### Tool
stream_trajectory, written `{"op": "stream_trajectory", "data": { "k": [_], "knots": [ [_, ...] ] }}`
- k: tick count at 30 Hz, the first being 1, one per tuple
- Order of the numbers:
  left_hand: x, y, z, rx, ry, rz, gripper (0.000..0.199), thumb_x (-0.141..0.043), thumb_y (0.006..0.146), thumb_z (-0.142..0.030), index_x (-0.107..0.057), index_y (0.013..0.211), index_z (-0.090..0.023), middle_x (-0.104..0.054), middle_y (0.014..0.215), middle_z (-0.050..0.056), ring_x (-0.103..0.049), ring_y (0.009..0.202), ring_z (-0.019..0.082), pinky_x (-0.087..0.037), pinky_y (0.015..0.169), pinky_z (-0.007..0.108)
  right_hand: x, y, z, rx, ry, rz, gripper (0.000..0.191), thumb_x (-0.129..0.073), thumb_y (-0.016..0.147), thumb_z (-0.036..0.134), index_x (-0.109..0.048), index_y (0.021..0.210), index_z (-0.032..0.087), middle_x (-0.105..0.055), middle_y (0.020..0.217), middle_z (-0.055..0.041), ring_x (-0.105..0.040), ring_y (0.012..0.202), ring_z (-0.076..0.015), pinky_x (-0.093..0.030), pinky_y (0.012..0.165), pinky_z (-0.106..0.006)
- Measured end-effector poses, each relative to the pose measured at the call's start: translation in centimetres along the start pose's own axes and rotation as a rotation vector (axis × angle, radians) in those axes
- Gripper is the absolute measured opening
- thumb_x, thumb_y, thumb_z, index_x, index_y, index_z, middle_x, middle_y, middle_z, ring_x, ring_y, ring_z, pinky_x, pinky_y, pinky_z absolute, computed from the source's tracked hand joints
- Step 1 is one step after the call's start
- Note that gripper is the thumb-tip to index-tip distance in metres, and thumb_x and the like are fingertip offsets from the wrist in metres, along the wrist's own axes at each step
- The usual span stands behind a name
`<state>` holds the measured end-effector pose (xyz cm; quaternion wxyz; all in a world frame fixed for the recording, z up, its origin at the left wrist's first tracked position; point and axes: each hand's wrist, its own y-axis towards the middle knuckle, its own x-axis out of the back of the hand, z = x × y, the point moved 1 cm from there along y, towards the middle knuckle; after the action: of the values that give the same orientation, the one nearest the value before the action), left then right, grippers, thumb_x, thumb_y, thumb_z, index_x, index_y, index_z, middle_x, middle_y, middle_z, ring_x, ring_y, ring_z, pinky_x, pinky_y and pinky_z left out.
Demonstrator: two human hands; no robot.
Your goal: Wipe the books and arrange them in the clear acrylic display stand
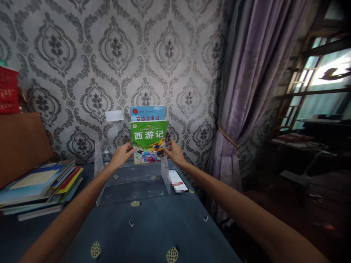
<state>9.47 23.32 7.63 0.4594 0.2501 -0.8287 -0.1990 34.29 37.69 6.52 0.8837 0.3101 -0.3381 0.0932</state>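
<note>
A green picture book (149, 140) with white Chinese characters is held upright between my two hands. My left hand (123, 152) pinches its left edge, and my right hand (174, 151) grips the right edge. Behind it a blue book (148, 112) stands higher, only its upper part showing. Below and around them is a clear acrylic rack (98, 164) with stepped tiers, set on the table against the wall. Whether the green book's lower edge touches the rack, I cannot tell.
A phone (178, 180) lies just right of the rack on the dark patterned tablecloth (153, 226). At left are a stack of books (41, 186), a brown box (24, 146) and a red basket (8, 89). A purple curtain (241, 91) hangs beyond the table's right edge.
</note>
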Motion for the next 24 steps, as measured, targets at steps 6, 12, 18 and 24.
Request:
{"op": "stream_trajectory", "data": {
  "k": [6, 12, 18, 24],
  "knots": [
    [0.12, -0.13, -0.10, -0.006, 0.038, 0.001, 0.029, -0.055, 0.084, -0.050, -0.053, 0.076, -0.022, -0.068, 0.072, 0.003, -0.070, 0.070, 0.024, -0.047, 0.062, 0.030, 0.12, -0.20, -0.12, 0.013, 0.012, 0.007, 0.027, -0.063, 0.086, 0.026, -0.054, 0.110, 0.020, -0.068, 0.078, 0.0001, -0.067, 0.074, -0.0208, -0.043, 0.065, -0.028],
    [0.13, -0.29, -0.12, -0.008, 0.060, 0.004, 0.027, -0.055, 0.084, -0.049, -0.054, 0.078, -0.023, -0.069, 0.073, 0.003, -0.069, 0.073, 0.024, -0.047, 0.063, 0.029, 0.27, -0.34, -0.14, 0.012, 0.007, 0.006, 0.028, -0.064, 0.085, 0.026, -0.055, 0.111, 0.019, -0.069, 0.079, -0.0008, -0.067, 0.075, -0.0213, -0.042, 0.065, -0.028],
    [0.18, -0.48, -0.28, -0.019, 0.059, 0.009, 0.027, -0.056, 0.085, -0.049, -0.055, 0.078, -0.023, -0.068, 0.072, 0.002, -0.068, 0.074, 0.024, -0.047, 0.064, 0.030, 0.18, -0.52, -0.29, 0.010, 0.027, 0.011, 0.025, -0.062, 0.087, 0.027, -0.056, 0.110, 0.019, -0.070, 0.081, -0.0008, -0.067, 0.074, -0.0202, -0.044, 0.065, -0.028],
    [0.32, -0.64, -0.42, -0.016, 0.037, 0.005, 0.024, -0.058, 0.084, -0.046, -0.055, 0.078, -0.023, -0.067, 0.072, 0.002, -0.068, 0.074, 0.023, -0.047, 0.064, 0.029, 0.36, -0.85, -0.28, 0.012, 0.049, 0.018, 0.025, -0.063, 0.086, 0.026, -0.056, 0.109, 0.019, -0.068, 0.079, 0.0003, -0.067, 0.072, -0.0197, -0.044, 0.065, -0.027]
  ]
}}
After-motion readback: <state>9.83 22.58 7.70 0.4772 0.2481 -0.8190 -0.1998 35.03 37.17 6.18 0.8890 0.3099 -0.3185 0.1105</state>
